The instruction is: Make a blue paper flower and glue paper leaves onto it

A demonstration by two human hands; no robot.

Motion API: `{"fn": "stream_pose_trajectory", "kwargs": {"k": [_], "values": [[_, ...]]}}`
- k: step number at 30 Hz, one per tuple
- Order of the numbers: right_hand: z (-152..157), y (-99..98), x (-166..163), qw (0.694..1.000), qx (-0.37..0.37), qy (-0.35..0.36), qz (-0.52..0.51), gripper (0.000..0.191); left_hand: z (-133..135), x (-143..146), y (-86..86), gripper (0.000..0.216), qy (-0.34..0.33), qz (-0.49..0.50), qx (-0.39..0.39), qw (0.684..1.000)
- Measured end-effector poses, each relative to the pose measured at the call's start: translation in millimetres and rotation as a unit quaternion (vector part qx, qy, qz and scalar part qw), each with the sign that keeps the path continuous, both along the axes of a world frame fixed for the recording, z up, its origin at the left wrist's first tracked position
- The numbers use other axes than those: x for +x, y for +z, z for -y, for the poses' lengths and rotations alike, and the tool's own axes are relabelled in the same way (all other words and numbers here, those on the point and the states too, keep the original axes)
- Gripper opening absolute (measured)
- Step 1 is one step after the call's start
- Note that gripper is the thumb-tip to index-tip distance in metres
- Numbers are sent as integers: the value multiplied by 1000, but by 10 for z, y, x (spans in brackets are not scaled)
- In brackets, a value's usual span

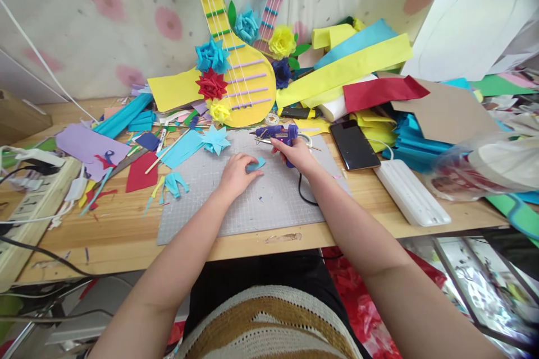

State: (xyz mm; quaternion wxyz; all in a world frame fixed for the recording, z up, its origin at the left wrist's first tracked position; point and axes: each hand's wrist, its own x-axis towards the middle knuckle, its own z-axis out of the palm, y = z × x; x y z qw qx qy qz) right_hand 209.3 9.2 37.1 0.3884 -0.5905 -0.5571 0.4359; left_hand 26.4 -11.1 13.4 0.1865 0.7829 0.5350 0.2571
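Observation:
My left hand [236, 175] rests on the grey cutting mat [261, 207] with its fingers closed on a small blue paper piece [256, 165]. My right hand [297, 152] grips a purple glue gun [281, 134] by its handle, nozzle pointing left, just right of the blue piece. The gun's black cord trails down across the mat. A blue paper star [215, 139] lies at the mat's far left corner.
A yellow paper guitar [248, 87] with paper flowers leans at the back. Coloured paper sheets [357, 64] pile at right, with a black phone [354, 146] and a white power bank [410, 193]. Scraps and a power strip [25, 202] crowd the left.

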Motion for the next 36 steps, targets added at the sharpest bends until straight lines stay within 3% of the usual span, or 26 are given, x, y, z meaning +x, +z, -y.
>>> {"fn": "stream_pose_trajectory", "kwargs": {"k": [4,10,16,23,28,32,36], "values": [[2,-22,-16,1000,4,9,-1,41,-14,-43,13,11,-25,-35,17,999],[-9,-57,-24,1000,10,22,-4,39,-37,-53,5,18,-21,-36,32,999],[-19,-103,-103,995,-8,2,-95,29,-41,0,2,15,-8,-65,62,996],[-28,-171,-199,986,-28,-37,-159,32,-26,-12,-24,16,44,61,90,993],[1,-154,-210,988,-24,-9,-154,38,7,4,41,13,-6,23,139,990],[-16,-179,-198,993,-11,-21,-115,37,17,46,28,22,13,123,89,988],[-27,-191,-207,996,-6,-21,-83,37,-14,55,-35,39,49,289,-68,953]]}}
